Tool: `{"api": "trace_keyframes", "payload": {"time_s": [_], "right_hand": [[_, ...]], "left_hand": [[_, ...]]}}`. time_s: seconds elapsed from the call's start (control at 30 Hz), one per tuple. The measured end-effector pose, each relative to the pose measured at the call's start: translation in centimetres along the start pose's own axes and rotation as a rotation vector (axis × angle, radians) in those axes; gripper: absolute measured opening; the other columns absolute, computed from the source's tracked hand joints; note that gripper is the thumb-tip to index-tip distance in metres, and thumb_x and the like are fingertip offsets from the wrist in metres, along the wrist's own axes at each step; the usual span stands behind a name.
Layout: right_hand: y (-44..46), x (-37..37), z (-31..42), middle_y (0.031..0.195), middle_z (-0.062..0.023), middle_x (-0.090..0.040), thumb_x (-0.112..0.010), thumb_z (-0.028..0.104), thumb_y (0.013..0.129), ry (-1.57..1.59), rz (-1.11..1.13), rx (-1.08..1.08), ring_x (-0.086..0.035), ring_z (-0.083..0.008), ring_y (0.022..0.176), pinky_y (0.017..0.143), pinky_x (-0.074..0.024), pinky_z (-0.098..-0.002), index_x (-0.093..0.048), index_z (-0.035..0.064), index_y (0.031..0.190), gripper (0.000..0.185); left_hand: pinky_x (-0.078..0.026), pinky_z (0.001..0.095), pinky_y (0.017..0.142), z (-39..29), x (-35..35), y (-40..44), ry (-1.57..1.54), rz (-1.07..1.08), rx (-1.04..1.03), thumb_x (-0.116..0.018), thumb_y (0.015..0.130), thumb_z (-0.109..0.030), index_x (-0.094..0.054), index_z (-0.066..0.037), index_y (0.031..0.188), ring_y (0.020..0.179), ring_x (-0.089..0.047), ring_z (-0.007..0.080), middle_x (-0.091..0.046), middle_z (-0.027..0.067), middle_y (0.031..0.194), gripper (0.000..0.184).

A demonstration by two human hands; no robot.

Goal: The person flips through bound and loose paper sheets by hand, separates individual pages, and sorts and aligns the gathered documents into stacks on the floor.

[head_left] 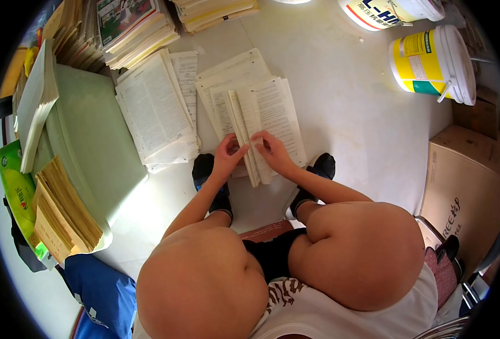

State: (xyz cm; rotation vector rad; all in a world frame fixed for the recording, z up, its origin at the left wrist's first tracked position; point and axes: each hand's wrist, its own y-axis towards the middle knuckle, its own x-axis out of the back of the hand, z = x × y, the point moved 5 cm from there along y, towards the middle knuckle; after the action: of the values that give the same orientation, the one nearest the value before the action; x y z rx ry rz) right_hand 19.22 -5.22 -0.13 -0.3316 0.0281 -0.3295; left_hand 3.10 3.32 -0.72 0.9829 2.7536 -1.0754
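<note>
A sheaf of printed papers [245, 133] stands nearly on its edge between my hands, above the floor. My left hand [230, 153] grips its left side near the lower end, with thumb and fingers curled. On the other side, my right hand [273, 152] has its fingers bent around the sheets; its fingertips are partly hidden by paper. Beneath and behind the sheaf lie loose printed sheets [281, 107], fanned out on the floor. To the left rests another pile of printed pages [154, 107].
Tall paper stacks [140, 53] stand at the back left, beside a pale green box [89, 124] bearing books. A yellow and white bucket [419, 62] and a white bucket [374, 14] are at upper right. A cardboard box [459, 186] stands right. My feet flank the papers.
</note>
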Motion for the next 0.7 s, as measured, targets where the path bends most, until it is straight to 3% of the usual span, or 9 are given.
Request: {"api": "trace_keyframes", "payload": {"time_s": [0.07,0.2,0.27,0.4,0.47,0.6,0.67,0.7], "right_hand": [[0.1,-0.6,0.9,0.097,-0.0122,-0.063,-0.067,0.013,0.098,-0.205,0.166,0.019,-0.064,-0.0216,0.088,0.078,-0.0516,-0.0342,-0.061,0.004,0.115,0.021],[-0.1,-1.0,2.0,0.101,-0.0118,-0.065,-0.074,0.023,0.094,-0.238,0.152,-0.005,-0.064,-0.0229,0.089,0.079,-0.0518,-0.0355,-0.063,0.0046,0.112,0.028],[0.1,-1.0,2.3,0.098,-0.0055,-0.065,-0.077,0.028,0.093,-0.258,0.129,0.117,-0.061,-0.0128,0.084,0.076,-0.0515,-0.0293,-0.062,0.0045,0.111,0.034],[0.1,-1.0,2.0,0.098,-0.0068,-0.066,-0.075,0.026,0.094,-0.203,0.162,0.046,-0.062,-0.0142,0.085,0.077,-0.0522,-0.0302,-0.062,0.0044,0.111,0.031],[0.0,-1.0,1.2,0.102,-0.0139,-0.068,-0.076,0.025,0.092,-0.177,0.184,-0.11,-0.067,-0.0257,0.092,0.082,-0.0528,-0.0362,-0.06,0.0049,0.115,0.034],[-0.1,-0.9,0.2,0.106,-0.0139,-0.068,-0.07,0.018,0.095,-0.181,0.057,-0.025,-0.067,-0.0275,0.093,0.083,-0.053,-0.0388,-0.057,0.0047,0.119,0.03],[-0.1,-0.7,-0.2,0.113,-0.0165,-0.067,-0.064,0.012,0.097,0.107,-0.097,0.048,-0.067,-0.03,0.099,0.086,-0.0531,-0.0403,-0.055,0.0051,0.129,0.034],[-0.2,-0.7,0.2,0.113,-0.0165,-0.067,-0.064,0.012,0.097,0.108,-0.097,0.047,-0.067,-0.03,0.099,0.086,-0.0531,-0.0403,-0.055,0.0051,0.129,0.034]], "left_hand": [[-0.063,0.0302,0.071,-0.1,0.1,0.1,0.041,0.003,-0.015,-0.075,0.096,-0.022,-0.053,-0.004,0.137,0.1,-0.069,0.0147,-0.07,0.0092,0.116,0.05],[-0.063,0.0296,0.071,-0.2,-0.1,0.1,0.019,-0.013,-0.025,-0.076,0.094,-0.019,-0.053,-0.001,0.136,0.095,-0.07,0.0149,-0.07,0.0101,0.111,0.051],[-0.063,0.0302,0.074,0.3,0.2,0.5,0.081,-0.018,-0.086,-0.077,0.094,-0.019,-0.052,-0.001,0.136,0.096,-0.07,0.0152,-0.07,0.0106,0.112,0.052],[-0.062,0.0296,0.076,0.3,0.2,0.3,0.061,-0.015,-0.068,-0.077,0.094,-0.019,-0.053,-0.001,0.136,0.097,-0.07,0.0154,-0.071,0.0108,0.111,0.052],[-0.062,0.0286,0.075,0.5,0.2,0.3,0.004,-0.008,-0.042,-0.076,0.094,-0.018,-0.053,-0.001,0.135,0.097,-0.07,0.0149,-0.071,0.0106,0.11,0.05],[-0.062,0.0289,0.074,0.4,0.2,0.4,0.054,-0.029,-0.074,-0.073,0.097,-0.018,-0.055,-0.001,0.134,0.095,-0.07,0.0143,-0.071,0.01,0.111,0.044],[-0.063,0.0299,0.072,1.3,0.7,0.9,0.022,-0.023,-0.051,-0.068,0.101,-0.019,-0.056,-0.002,0.134,0.092,-0.07,0.0136,-0.071,0.0091,0.112,0.04],[-0.063,0.0299,0.072,1.0,0.7,0.8,0.023,-0.023,-0.05,-0.068,0.101,-0.019,-0.056,-0.002,0.134,0.092,-0.07,0.0136,-0.071,0.0091,0.112,0.04]]}}
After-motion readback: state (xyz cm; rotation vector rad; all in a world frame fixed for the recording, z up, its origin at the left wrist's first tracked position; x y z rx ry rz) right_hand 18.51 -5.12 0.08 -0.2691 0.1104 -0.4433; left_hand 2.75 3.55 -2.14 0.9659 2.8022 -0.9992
